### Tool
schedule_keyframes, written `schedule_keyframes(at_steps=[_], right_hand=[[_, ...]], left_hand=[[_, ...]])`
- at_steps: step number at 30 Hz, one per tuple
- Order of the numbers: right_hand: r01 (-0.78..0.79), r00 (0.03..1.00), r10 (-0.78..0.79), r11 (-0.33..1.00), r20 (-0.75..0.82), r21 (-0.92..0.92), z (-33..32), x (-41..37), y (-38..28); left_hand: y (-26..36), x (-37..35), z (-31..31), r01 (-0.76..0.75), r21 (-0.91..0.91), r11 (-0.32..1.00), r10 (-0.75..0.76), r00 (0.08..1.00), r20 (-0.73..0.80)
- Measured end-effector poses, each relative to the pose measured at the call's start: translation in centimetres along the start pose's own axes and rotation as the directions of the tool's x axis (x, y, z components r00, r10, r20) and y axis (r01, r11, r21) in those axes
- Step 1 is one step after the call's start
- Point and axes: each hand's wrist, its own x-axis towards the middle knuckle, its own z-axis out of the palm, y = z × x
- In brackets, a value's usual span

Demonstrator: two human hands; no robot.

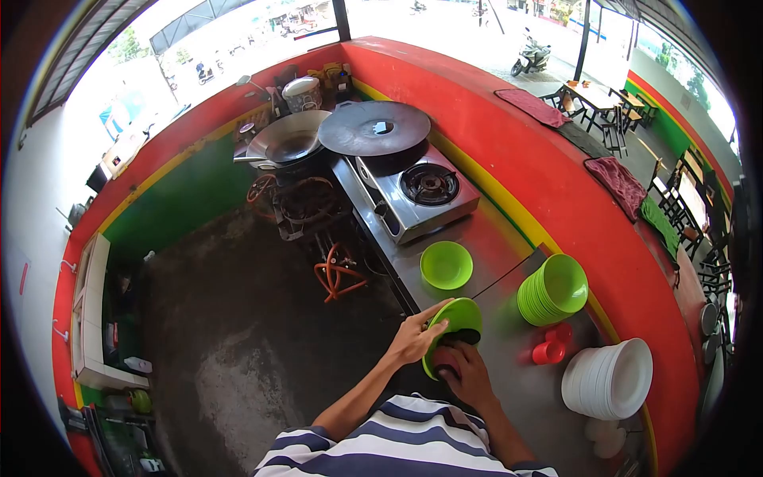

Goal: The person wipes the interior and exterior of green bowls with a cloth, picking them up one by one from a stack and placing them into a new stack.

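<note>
Head view: our left hand point(415, 337) grips the rim of the held green bowl point(455, 312), fingers narrowed on it, on our side of the stove point(455, 216). Our right hand point(470, 372) bunches a dark reddish cloth point(450, 360) against the bowl's inside, fingers closed. Nearer the stove, one loose green bowl point(447, 265) sits on the steel counter point(494, 330). Right of and nearer us than the stove: stacked green bowls point(548, 294), red cups point(548, 351), stacked white dishes point(608, 380).

An open-air eatery's kitchen (wok point(284, 141), gas stove point(427, 191)).
</note>
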Motion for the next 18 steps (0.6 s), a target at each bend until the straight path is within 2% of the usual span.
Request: schedule_keyframes(at_steps=[3, 5, 6, 9, 10, 12, 15, 18], right_hand=[[-0.118, 0.993, 0.118, 0.989, 0.007, 0.092, 0.9, -2.0, 0.2], [-0.156, 0.986, 0.169, 0.913, -0.001, 0.376, 1.7, -3.0, 0.8], [-0.171, 0.981, 0.196, 0.845, 0.004, 0.507, 2.0, -3.3, 1.1], [-0.173, 0.957, 0.283, 0.730, -0.063, 0.661, 2.9, -3.6, 1.8], [-0.120, 0.961, 0.235, 0.829, -0.145, 0.546, 2.7, -3.4, 1.8], [-0.020, 0.951, 0.101, 0.963, -0.291, 0.270, 2.0, -2.4, 2.2], [-0.040, 0.977, 0.038, 0.999, -0.210, -0.007, 1.2, -2.1, 3.8], [-0.047, 0.992, 0.048, 0.999, -0.114, 0.006, 0.8, -2.7, 2.9]], left_hand=[[-0.7, -1.1, 3.5, -0.009, 0.113, 0.993, 0.020, 0.995, -0.094], [-0.1, -2.2, 5.4, 0.025, 0.220, 0.975, 0.010, 0.988, -0.156], [-0.9, -2.5, 6.2, -0.001, 0.234, 0.972, 0.047, 0.980, -0.191], [-1.9, -3.8, 7.9, 0.009, 0.133, 0.991, 0.018, 0.980, -0.197], [-2.3, -4.0, 8.1, 0.056, 0.100, 0.993, -0.038, 0.984, -0.172], [-2.1, -4.4, 8.3, 0.049, 0.064, 0.997, -0.038, 0.985, -0.169], [-1.1, -4.8, 7.7, 0.077, 0.101, 0.992, -0.058, 0.982, -0.180], [-0.7, -4.7, 6.5, 0.063, 0.139, 0.988, -0.031, 0.975, -0.221]])
